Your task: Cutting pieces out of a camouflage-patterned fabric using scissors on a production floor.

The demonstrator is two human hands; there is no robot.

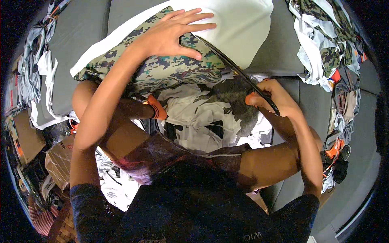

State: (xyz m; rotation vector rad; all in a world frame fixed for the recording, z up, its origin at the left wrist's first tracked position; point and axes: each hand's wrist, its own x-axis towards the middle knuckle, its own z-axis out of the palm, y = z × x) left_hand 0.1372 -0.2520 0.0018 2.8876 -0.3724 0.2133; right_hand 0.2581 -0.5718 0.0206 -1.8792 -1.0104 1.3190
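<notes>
My left hand [172, 34] lies with fingers spread on a green digital-camouflage fabric [162, 71], its fingertips reaching onto the plain white fabric [239, 24] beyond. In my right hand [277, 97] is a long, slim black tool, seemingly a pair of scissors [233, 65] seen edge-on. My fingers are closed round its near end. The tip points up and left, over the line where camouflage meets white, close to my left thumb. Whether the blades are apart cannot be made out. The camouflage piece hangs in folds over the near edge of the grey cushioned surface [133, 14].
White fabric scraps [198, 117] pile between my legs, near an orange sock [158, 107]. More scraps [320, 40] heap at the far right, and others [28, 77] at the far left. Cardboard boxes [60, 160] stand at the left; a grey cushion [360, 117] lies right.
</notes>
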